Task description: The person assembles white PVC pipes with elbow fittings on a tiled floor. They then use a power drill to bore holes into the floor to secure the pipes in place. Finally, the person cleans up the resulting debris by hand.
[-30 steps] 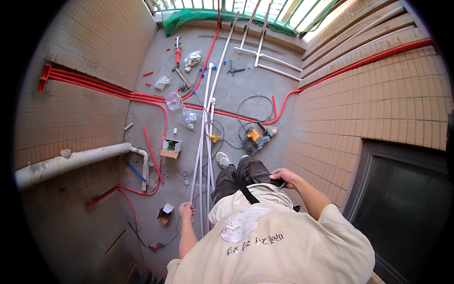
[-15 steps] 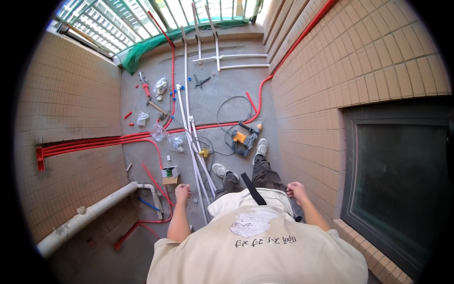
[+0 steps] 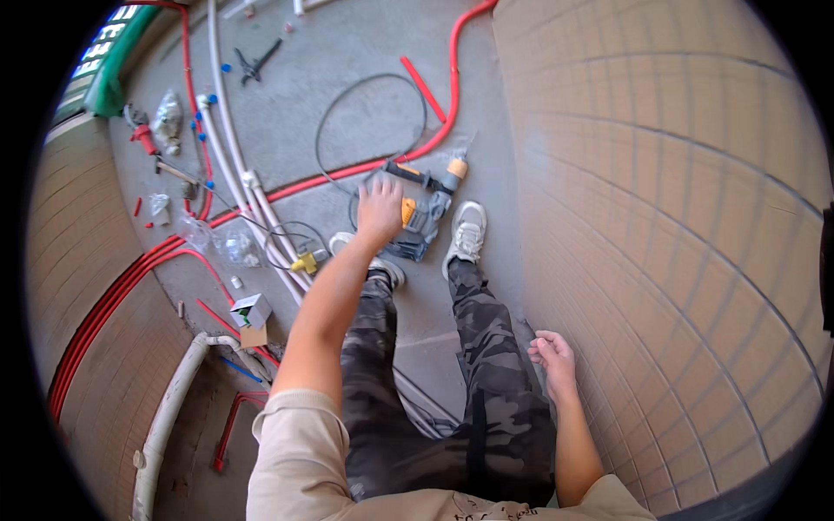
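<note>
"Towering on the R, that's the tan tiled wall (image 3: 660,260). Next biggest?"

"Red pipes (image 3: 454,78) along the floor (image 3: 339,43), then white pipes (image 3: 219,78) crossing 'em, L side."

"And the drill (image 3: 430,215)?"

"Lying just ahead of the feet, R shoe (image 3: 469,230) right beside it. Grey cord (image 3: 319,137) loops out past it."

"Hands?"

"L hand (image 3: 380,210) is stretched out over the drill's L side, back of it up, fingers a bit bent. Can't tell if it's touching or how far open. R hand (image 3: 553,354) is low, near the wall, fingers loosely half-curled, nothing visible in 'em."

"Risks, IMO?"

"Cord might snag on the red pipes & jerk the drill if it's pulled up fast. Weak one-handed grip could drop it on that shoe."

"Diff. vs. half a sec ago?"

"In that frame L hand's off near the small box (image 3: 250,310), well apart from the drill; now it's over it. View's lower, nearer the floor. Drill's in the same spot, AFAICT."
</note>
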